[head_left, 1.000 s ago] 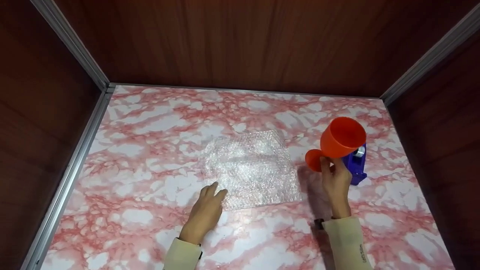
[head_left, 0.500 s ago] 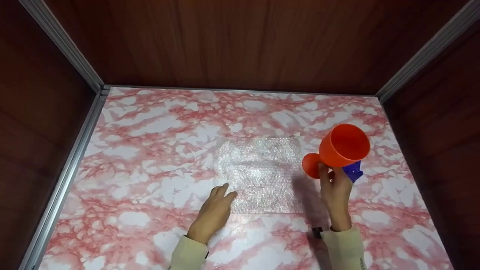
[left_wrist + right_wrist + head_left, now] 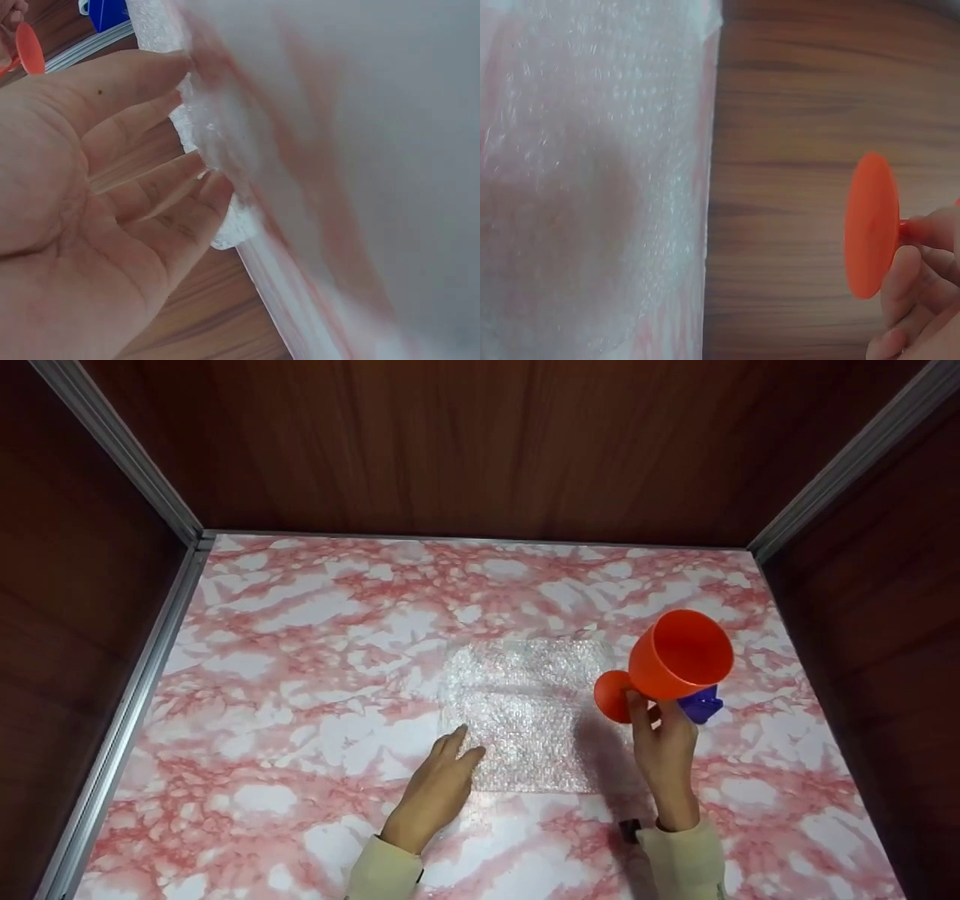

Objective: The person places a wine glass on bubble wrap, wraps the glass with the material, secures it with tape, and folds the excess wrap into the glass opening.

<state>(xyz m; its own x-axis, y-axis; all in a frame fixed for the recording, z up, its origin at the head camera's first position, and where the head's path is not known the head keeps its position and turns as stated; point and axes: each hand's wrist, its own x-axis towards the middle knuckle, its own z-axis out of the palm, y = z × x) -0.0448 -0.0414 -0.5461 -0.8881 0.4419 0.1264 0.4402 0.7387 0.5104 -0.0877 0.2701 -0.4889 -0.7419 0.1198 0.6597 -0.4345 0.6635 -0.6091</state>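
An orange plastic goblet (image 3: 681,656) is held above the table by my right hand (image 3: 666,757), which pinches its stem. The cup's mouth tilts up and to the right, and the round foot (image 3: 871,225) points left. A flat square sheet of bubble wrap (image 3: 532,735) lies on the table left of the goblet. My left hand (image 3: 435,791) is at the sheet's near left corner; in the left wrist view its fingers (image 3: 161,232) are extended and touch the sheet's edge. Behind the goblet a blue tape dispenser (image 3: 701,705) is mostly hidden.
The table top (image 3: 300,697) has a pink and white marbled surface. Dark wood-look panels (image 3: 465,450) enclose it at the back and both sides, with metal strips along their joints. The right hand's shadow falls across the sheet's right edge.
The bubble wrap has slid right and turned square to the table, with my left hand moving along. The goblet has come slightly nearer, covering more of the tape dispenser. The head view has shifted slightly.
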